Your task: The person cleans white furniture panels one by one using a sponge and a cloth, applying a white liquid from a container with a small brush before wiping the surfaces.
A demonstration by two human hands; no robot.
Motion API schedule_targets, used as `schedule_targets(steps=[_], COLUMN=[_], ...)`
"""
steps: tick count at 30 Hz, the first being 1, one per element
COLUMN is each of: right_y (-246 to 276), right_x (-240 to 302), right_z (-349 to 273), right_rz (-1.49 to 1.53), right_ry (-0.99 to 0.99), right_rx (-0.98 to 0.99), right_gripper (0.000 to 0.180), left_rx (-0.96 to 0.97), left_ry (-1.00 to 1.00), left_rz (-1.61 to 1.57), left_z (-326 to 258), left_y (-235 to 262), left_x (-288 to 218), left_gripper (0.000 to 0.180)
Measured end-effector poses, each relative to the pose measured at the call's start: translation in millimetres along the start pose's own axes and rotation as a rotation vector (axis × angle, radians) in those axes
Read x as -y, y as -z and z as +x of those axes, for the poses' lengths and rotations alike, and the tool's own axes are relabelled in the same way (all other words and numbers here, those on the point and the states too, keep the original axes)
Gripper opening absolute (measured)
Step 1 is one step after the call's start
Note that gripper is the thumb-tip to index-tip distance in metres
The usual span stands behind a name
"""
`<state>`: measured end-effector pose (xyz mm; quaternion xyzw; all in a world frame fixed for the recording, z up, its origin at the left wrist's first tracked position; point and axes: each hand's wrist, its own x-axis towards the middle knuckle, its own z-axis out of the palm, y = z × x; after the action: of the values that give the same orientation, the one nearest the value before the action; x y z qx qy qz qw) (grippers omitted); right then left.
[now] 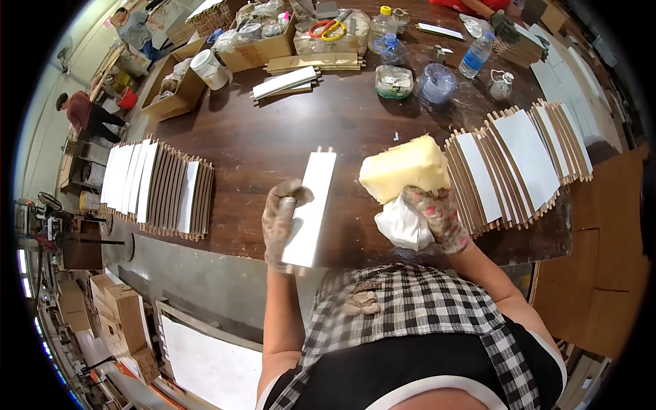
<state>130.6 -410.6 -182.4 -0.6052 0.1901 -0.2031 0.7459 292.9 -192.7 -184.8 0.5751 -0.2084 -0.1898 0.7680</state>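
My left hand, in a patterned work glove, is closed around the long edge of a white board. Short wooden dowels stick out of both ends of this board, which is tilted over the front of the table. My right hand, gloved in a floral pattern, grips a yellow sponge block together with a bunched white cloth beneath it. A gap separates the sponge from the board. Close by on the right stands a row of similar dowelled boards, and another row is on the left.
The dark wooden table carries a white tub, an open carton, scissors, a water bottle and glass jars along its far side. A co-worker's gloved hand is at the far right.
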Motion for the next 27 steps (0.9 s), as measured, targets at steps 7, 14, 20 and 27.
schedule_targets(steps=[7,14,20,27], right_y=[-7,-29,-37,-29], right_x=[4,-2,19,33], right_z=[7,7,18,91], right_rz=[-0.273,0.046,-0.294,-0.279], right_ry=[0.253,0.556,0.590,0.520], right_rx=[0.068,0.524,0.424,0.004], right_gripper=[0.052,0.071,0.060,0.042], left_rx=[-0.054,-0.096,-0.066,0.035], left_ry=[-0.013,0.116,0.106,0.168], left_rz=[-0.132,-0.131,0.141,0.097], left_z=[9,14,7,0], left_y=[-26,-32,-43,-47], left_x=[-11,-3,-13,-30], left_gripper=[0.073,0.046,0.047,0.054])
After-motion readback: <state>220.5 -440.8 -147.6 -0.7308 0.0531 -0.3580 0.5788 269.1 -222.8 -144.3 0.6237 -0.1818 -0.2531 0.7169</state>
